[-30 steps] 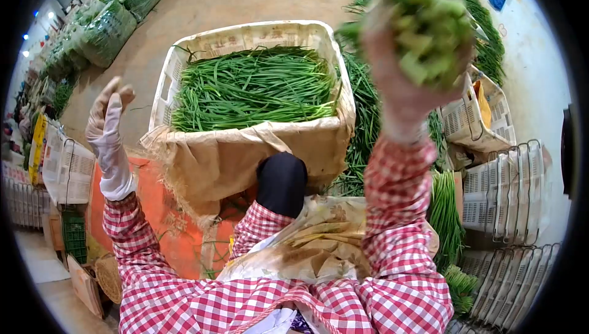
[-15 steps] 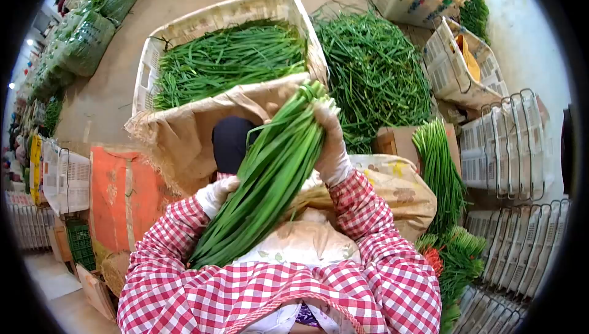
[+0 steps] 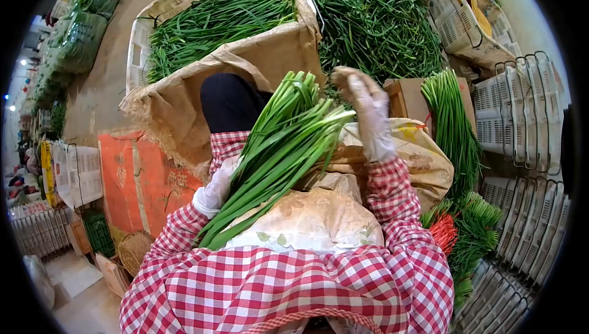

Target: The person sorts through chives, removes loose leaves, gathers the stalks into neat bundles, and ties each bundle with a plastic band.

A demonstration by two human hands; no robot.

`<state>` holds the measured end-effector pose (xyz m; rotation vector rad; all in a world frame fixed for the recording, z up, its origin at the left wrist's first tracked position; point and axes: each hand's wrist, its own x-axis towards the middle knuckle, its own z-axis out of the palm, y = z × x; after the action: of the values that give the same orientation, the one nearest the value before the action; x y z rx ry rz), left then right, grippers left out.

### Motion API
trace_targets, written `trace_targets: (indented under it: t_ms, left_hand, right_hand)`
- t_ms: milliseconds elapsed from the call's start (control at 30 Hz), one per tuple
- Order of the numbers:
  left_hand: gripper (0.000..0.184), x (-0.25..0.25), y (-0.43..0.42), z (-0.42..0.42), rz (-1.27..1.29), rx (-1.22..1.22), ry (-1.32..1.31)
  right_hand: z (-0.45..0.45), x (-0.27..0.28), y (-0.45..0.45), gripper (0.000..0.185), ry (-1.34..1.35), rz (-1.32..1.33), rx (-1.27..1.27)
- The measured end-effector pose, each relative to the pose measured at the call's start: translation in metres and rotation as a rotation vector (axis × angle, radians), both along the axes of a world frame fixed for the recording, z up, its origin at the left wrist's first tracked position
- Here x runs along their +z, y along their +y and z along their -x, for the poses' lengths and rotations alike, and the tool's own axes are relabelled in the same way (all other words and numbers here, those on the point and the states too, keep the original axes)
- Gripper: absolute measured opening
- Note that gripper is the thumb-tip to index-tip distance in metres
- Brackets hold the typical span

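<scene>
A long bunch of green Chinese chives (image 3: 276, 150) lies slanted over my lap, pale stem ends up and leaf tips towards my body. My left hand (image 3: 221, 188), in a whitish glove, grips the bunch from its left side; the leaves hide part of its fingers. The stem ends split into an upright group and a group fanned out to the right. Just right of those ends, my right hand (image 3: 363, 107) is raised, apart from the bunch. Its glove is soiled brown at the fingers, which are loosely bent with nothing visible in them.
Ahead stands a white crate (image 3: 140, 51) of chives, with a brown cloth (image 3: 178, 97) over its near side. A loose chive heap (image 3: 374, 21) lies right of it. Tied chives (image 3: 451, 125) rest on a cardboard box (image 3: 408, 97). Red ties (image 3: 443, 234) and stacked crates (image 3: 518, 116) are at right.
My right hand has let go of the stem ends and moved right. Some stems have fanned out to the right. My left hand still holds the bunch. The view has shifted.
</scene>
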<state>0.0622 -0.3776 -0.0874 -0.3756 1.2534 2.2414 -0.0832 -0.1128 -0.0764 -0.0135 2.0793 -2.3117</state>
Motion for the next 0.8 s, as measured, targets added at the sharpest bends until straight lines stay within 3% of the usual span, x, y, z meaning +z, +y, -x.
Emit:
trace_targets:
  t_ms: [67, 133, 200, 233, 267, 367, 433, 467, 533, 567, 600, 667, 700, 733, 800]
  left_hand:
    - [0.046, 0.009, 0.002, 0.0, -0.004, 0.0, -0.063]
    - [0.049, 0.013, -0.003, 0.0, -0.093, -0.045, -0.02]
    - [0.052, 0.023, -0.002, 0.004, 0.026, -0.086, 0.03]
    - [0.056, 0.021, -0.004, 0.004, 0.129, -0.113, 0.089]
    - [0.056, 0.027, -0.006, 0.005, 0.129, -0.117, 0.091]
    - [0.054, 0.051, -0.015, 0.007, 0.098, -0.054, -0.069]
    - [0.054, 0.048, -0.019, 0.008, 0.015, 0.075, -0.081]
    - [0.054, 0.051, -0.015, 0.009, -0.057, 0.161, -0.098]
    - [0.054, 0.03, -0.024, 0.008, -0.051, 0.137, -0.056]
    - [0.055, 0.022, -0.024, 0.005, -0.134, 0.161, -0.087]
    - [0.057, 0.015, -0.025, 0.003, -0.215, 0.185, -0.119]
    - [0.058, 0.0, -0.02, -0.007, -0.35, 0.22, -0.147]
    - [0.058, -0.004, -0.016, -0.011, -0.394, 0.226, -0.142]
    - [0.058, -0.008, -0.014, -0.014, -0.415, 0.229, -0.131]
    - [0.059, -0.013, -0.008, -0.019, -0.453, 0.23, -0.107]
  right_hand:
    - [-0.006, 0.027, 0.007, 0.02, 0.179, 0.014, 0.063]
    - [-0.013, 0.047, 0.004, 0.044, 0.466, -0.371, 0.239]
    - [-0.021, 0.042, -0.007, 0.076, 0.677, -1.003, 0.234]
    - [-0.022, 0.035, -0.014, 0.091, 0.6, -0.948, 0.229]
    - [-0.024, 0.035, -0.018, 0.091, 0.583, -0.952, 0.23]
    - [-0.031, 0.033, -0.027, 0.077, 0.618, -0.978, 0.165]
    - [-0.03, 0.033, -0.026, 0.052, 0.506, -0.86, 0.3]
    - [-0.03, 0.037, -0.026, 0.052, 0.504, -0.862, 0.298]
    - [-0.029, 0.043, -0.026, 0.035, 0.183, -0.657, 0.375]
    - [-0.03, 0.04, -0.024, 0.031, 0.34, -0.795, 0.258]
    - [-0.029, 0.035, -0.021, 0.031, 0.333, -0.797, 0.256]
    - [-0.026, 0.023, -0.015, 0.028, 0.463, -0.91, 0.365]
    - [-0.027, 0.02, -0.015, 0.025, 0.545, -0.834, 0.398]
    - [-0.033, 0.016, -0.013, 0.023, 0.345, -0.726, 0.423]
    - [-0.026, 0.011, -0.004, 0.02, 0.399, -0.91, 0.506]
